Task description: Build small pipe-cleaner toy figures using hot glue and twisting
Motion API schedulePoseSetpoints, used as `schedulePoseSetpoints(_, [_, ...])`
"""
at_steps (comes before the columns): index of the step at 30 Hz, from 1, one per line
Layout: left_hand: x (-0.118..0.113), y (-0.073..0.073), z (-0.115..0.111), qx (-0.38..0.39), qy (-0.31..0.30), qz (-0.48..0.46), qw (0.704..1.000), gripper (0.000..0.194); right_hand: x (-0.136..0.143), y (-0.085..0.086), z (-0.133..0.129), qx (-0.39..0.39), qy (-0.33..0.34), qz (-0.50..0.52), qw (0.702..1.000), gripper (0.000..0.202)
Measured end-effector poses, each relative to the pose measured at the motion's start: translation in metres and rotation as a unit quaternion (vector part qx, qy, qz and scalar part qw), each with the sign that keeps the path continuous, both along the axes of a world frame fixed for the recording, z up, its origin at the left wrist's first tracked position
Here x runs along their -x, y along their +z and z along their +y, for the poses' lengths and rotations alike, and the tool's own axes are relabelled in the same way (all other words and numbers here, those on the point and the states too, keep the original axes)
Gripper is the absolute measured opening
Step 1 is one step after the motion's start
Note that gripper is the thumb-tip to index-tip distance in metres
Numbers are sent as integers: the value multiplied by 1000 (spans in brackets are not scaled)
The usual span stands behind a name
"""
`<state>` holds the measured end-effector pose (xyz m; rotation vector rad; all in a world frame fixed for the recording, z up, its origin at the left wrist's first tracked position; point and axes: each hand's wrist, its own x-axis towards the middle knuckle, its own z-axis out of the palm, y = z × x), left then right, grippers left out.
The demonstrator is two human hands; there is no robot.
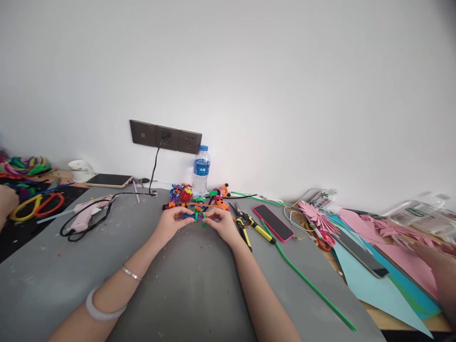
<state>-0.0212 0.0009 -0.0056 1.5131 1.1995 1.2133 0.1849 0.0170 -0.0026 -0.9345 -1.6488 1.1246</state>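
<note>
Between my two hands is a small pipe-cleaner figure (199, 216) in green, blue and purple. The fingertips of my left hand (174, 222) pinch its left side, at a blue part. On its right side, my right hand (223, 223) pinches a purple part with thumb and fingers. Just behind stand several colourful fuzzy figures, among them a red one (186, 192) and an orange and pink one (221, 203). Right of my right hand lie pliers (258, 230) with yellow and black handles. My fingers cover part of the held figure.
A water bottle (201, 171) stands against the wall below a socket panel (166, 137). Left are a pink glue gun (85, 216) with a looping cord, and scissors (35, 207). A pink-cased phone (273, 222) and green pipe cleaner (313, 285) lie right. Other people's hands show at both edges.
</note>
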Motion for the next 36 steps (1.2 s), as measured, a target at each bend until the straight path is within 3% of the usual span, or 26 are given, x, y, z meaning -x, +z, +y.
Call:
schedulePoseSetpoints(16, [-3, 11, -3, -8, -9, 5, 1000, 28, 0, 5, -3, -25, -1, -38, 999, 24])
schedulePoseSetpoints(30, [-1, 9, -2, -31, -1, 2, 1000, 30, -2, 12, -3, -47, 6, -62, 997, 21])
schedulePoseSetpoints(33, [5, 7, 1, -92, 44, 35, 994, 29, -8, 13, -2, -57, 6, -76, 995, 20])
schedulePoseSetpoints(36, [11, 8, 12, -107, 143, 159, 971, 25, -12, 12, 2, -70, 0, -93, 993, 20])
